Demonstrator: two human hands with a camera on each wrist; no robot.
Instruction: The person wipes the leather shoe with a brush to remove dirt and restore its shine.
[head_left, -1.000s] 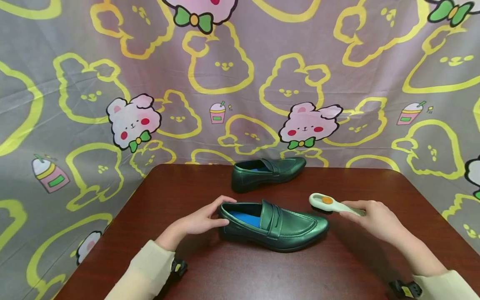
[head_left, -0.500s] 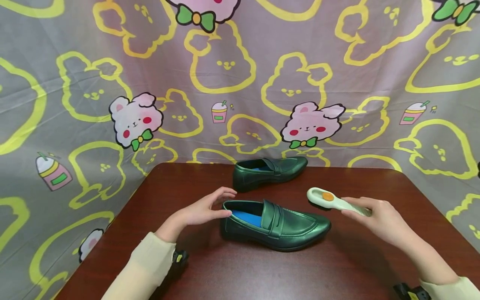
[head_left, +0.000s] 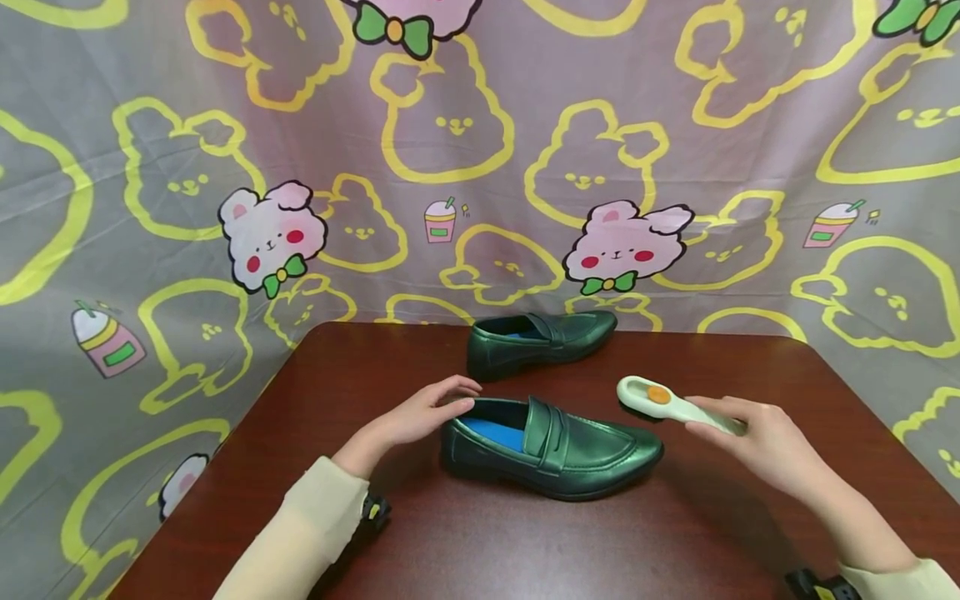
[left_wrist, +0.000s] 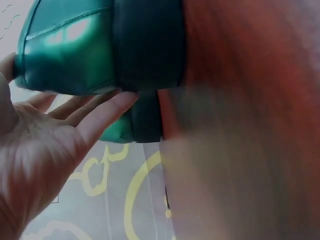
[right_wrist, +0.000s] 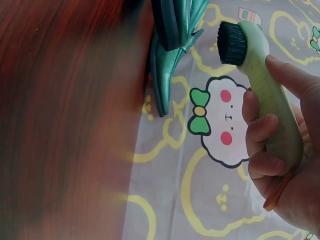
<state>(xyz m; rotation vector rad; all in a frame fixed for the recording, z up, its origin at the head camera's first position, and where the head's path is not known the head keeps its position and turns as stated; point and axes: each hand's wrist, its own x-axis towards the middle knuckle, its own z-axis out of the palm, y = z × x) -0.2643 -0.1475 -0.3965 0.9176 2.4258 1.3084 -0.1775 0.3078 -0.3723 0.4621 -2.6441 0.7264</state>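
A green loafer with a blue insole lies on the table, its toe to the right. At its heel is my left hand, fingers extended over the heel rim; the left wrist view shows the hand beside the heel with the fingers relaxed. Whether they touch the shoe, I cannot tell. My right hand holds a pale green brush with an orange button, off the shoe's toe. In the right wrist view, dark bristles point left and my fingers curl round the handle.
A second green loafer lies behind the first, near the back edge of the brown table. A grey cloth printed with yellow outlines and rabbit faces hangs behind and at the sides.
My left hand has loosened from the heel and shifted slightly up and right over its rim. The right hand and brush moved slightly right. Both shoes have stayed in place.
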